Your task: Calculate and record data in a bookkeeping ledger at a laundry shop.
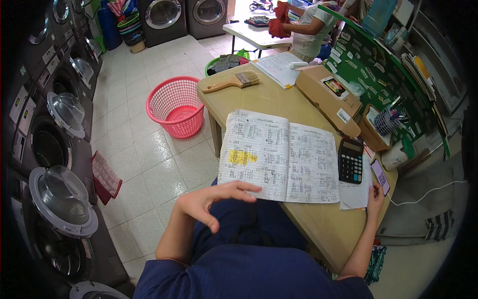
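Note:
An open ruled notebook [288,164], full of handwriting with one yellow highlighted patch, lies on the yellowish table [279,102]. My left hand [219,198] hovers at its lower left edge, thumb and fingers apart, with nothing in it. At the table's right side my right hand [376,198] rests beside the lower end of a phone [380,177] with a lit screen. Its fingers lie along the paper and phone edge without a visible grip. A black calculator [351,160] sits at the notebook's right edge, partly over white loose sheets [353,195].
A wooden-handled brush [231,82], papers [279,69] and a cardboard box [328,97] occupy the far tabletop. Beside the table stands a pink basket [177,107]. Washers with open round doors [64,199] line the left. Another person [311,32] handles red cloth at a white table.

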Demonstrator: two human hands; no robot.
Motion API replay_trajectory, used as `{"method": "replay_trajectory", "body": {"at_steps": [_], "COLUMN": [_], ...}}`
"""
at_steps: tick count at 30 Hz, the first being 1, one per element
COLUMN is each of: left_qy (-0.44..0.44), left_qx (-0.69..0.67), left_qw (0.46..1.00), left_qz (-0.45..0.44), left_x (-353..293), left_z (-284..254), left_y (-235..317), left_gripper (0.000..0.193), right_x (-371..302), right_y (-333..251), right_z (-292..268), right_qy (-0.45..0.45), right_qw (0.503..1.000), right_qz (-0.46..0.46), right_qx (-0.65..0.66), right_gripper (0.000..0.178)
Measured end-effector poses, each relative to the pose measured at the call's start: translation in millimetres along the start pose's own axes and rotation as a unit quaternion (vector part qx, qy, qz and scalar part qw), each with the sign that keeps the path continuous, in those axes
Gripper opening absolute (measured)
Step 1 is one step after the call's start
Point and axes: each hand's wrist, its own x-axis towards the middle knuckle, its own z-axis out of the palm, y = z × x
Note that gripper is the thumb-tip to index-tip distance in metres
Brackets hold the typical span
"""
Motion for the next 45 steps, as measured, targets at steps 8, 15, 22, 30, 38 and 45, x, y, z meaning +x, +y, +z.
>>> {"method": "replay_trajectory", "body": {"at_steps": [8, 15, 22, 30, 38, 45], "left_qy": [0.475, 0.478, 0.48, 0.467, 0.321, 0.21], "left_qx": [0.26, 0.091, 0.105, 0.302, 0.544, 0.584], "left_qw": [0.787, 0.853, 0.856, 0.822, 0.771, 0.776], "left_qz": [-0.296, -0.188, -0.161, -0.126, -0.079, -0.114], "left_x": [-0.2, -6.2, 2.6, 5.2, 97.3, 141.0], "left_z": [-5.7, 3.1, -3.8, -31.3, 22.9, 62.4], "left_y": [-48.3, -90.8, -74.1, -86.0, -46.8, -98.3], "left_gripper": [0.093, 0.098, 0.092, 0.079, 0.05, 0.058], "right_x": [-2.3, -3.3, -3.5, -5.0, -9.1, 1.3], "right_y": [-5.1, -7.9, -15.8, -24.8, -50.5, -93.8], "right_z": [1.3, 1.1, 6.0, 10.8, 10.2, 25.0], "right_qy": [0.0, 0.013, 0.022, 0.03, 0.067, 0.055], "right_qw": [0.999, 1.0, 1.0, 1.0, 0.986, 0.959], "right_qz": [-0.01, 0.01, 0.005, 0.001, -0.016, -0.127], "right_qx": [0.031, 0.018, 0.004, -0.008, -0.149, -0.249], "right_gripper": [0.021, 0.022, 0.021, 0.021, 0.022, 0.038]}}
